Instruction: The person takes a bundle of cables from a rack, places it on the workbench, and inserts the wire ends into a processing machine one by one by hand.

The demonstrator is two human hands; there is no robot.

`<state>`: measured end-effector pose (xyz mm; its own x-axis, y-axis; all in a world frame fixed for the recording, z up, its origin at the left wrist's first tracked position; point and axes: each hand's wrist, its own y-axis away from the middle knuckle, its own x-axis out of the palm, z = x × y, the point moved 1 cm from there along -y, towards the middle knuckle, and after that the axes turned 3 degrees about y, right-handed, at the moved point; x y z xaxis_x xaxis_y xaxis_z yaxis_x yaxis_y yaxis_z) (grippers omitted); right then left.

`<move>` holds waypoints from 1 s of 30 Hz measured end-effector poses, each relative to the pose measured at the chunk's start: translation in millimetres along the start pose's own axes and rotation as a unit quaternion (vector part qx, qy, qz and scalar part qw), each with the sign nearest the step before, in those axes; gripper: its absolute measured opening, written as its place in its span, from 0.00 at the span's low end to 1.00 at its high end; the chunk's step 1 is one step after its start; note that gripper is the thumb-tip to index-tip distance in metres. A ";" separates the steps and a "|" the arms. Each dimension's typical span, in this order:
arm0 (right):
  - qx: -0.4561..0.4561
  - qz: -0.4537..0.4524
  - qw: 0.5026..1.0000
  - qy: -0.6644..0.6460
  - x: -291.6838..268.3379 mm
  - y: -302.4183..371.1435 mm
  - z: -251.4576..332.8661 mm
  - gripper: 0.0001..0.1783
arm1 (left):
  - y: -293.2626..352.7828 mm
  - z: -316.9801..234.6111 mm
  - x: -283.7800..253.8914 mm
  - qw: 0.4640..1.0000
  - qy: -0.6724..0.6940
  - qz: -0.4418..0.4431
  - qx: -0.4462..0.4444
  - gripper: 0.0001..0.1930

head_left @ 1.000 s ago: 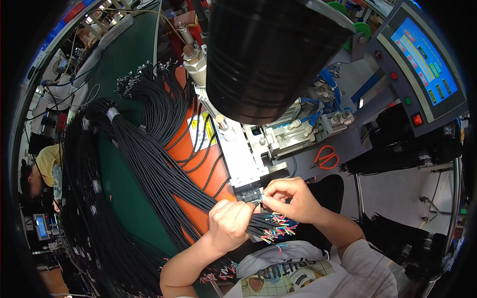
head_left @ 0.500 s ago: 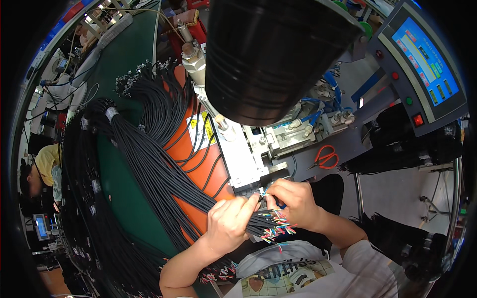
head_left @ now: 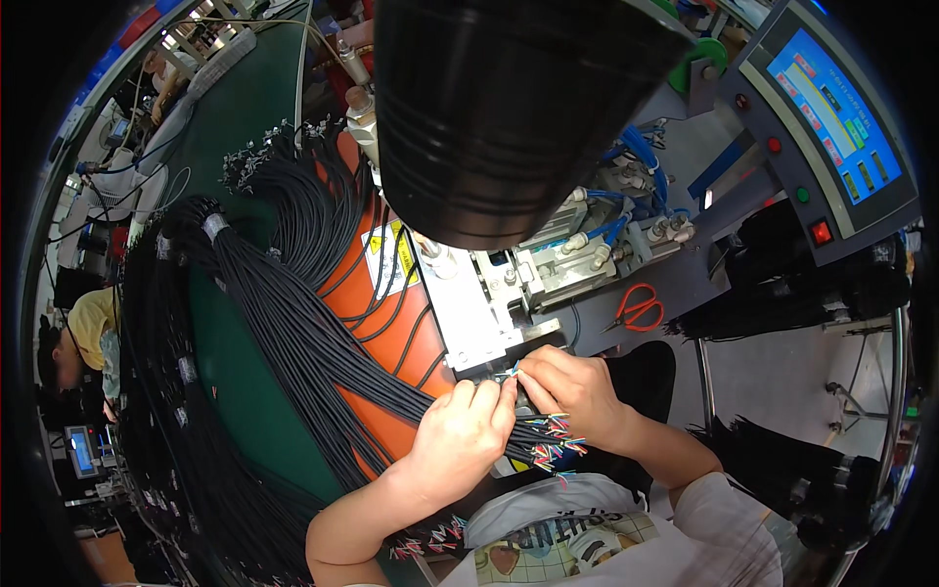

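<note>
My left hand [head_left: 465, 430] is closed in a pinch on the end of a black cable at the front edge of the machine's white metal block [head_left: 462, 318]. Fingertip to fingertip with it, my right hand [head_left: 575, 393] pinches the small coloured wires [head_left: 512, 373] fanning out from that cable. Fingers partly hide the wires. Below my hands lies a thick bundle of black cables [head_left: 323, 338], its stripped ends [head_left: 556, 445] showing red, yellow, white and blue wires. The bundle runs up and left across an orange surface [head_left: 391, 338].
A large black cylinder [head_left: 509, 117] hangs over the machine. Orange-handled scissors [head_left: 638, 308] lie to the right, below a control screen [head_left: 836, 122] with buttons. More black cables [head_left: 171, 391] hang at the left over a green surface [head_left: 235, 382]. Another person [head_left: 93, 333] is far left.
My left hand has turned slightly, its knuckles now higher, and both hands stay together at the wires. The loose coloured ends below have shifted a little to the right. The view has shifted slightly.
</note>
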<state>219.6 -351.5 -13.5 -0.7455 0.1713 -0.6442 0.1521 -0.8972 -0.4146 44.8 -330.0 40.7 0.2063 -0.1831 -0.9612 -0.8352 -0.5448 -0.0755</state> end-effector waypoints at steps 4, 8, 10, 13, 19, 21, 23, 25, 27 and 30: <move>-0.021 0.006 0.999 0.043 -0.7 -1.0 0.4 0.08 | -4.0 -3.1 -1.0 1.000 -0.022 0.015 -0.013 0.33; -0.047 0.033 0.996 0.069 -3.3 -4.0 -1.0 0.08 | -4.9 -0.6 -3.1 1.000 -0.022 0.010 -0.013 0.27; -0.056 0.039 0.995 0.069 -5.4 -3.5 -2.5 0.08 | -7.4 1.3 -6.5 1.000 -0.009 0.021 -0.007 0.20; -0.058 0.022 0.997 0.042 -4.8 -3.8 -5.1 0.08 | -5.4 3.8 -5.4 1.000 0.019 0.001 -0.012 0.20; 0.015 0.018 1.000 0.008 -4.9 -4.9 1.1 0.09 | -5.2 5.3 -4.0 1.000 0.027 -0.009 -0.014 0.19; -0.002 -0.022 1.000 0.002 0.6 -3.3 -2.9 0.08 | -5.3 4.6 -3.8 0.999 0.029 -0.007 -0.018 0.18; -0.012 0.028 1.000 -0.001 -4.3 -8.6 -1.1 0.05 | -6.8 3.6 -3.2 0.999 0.014 -0.015 -0.031 0.18; 0.012 0.054 0.998 -0.023 -7.6 -13.5 -4.4 0.05 | -8.6 2.8 -3.1 0.999 0.012 -0.004 -0.039 0.17; 0.125 0.105 0.974 -0.157 -2.8 -13.2 -13.4 0.05 | -7.7 5.2 1.0 0.999 0.011 -0.029 -0.044 0.18; 0.215 0.117 0.932 -0.269 5.3 -6.6 -18.9 0.06 | 4.2 13.8 2.5 0.989 0.112 -0.070 -0.070 0.23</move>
<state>226.9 -336.9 -26.4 -0.9596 -0.1737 -0.2212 0.1627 -0.9844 0.0671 34.8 -321.4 34.3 0.4349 -0.2664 -0.8602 -0.7155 -0.6822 -0.1505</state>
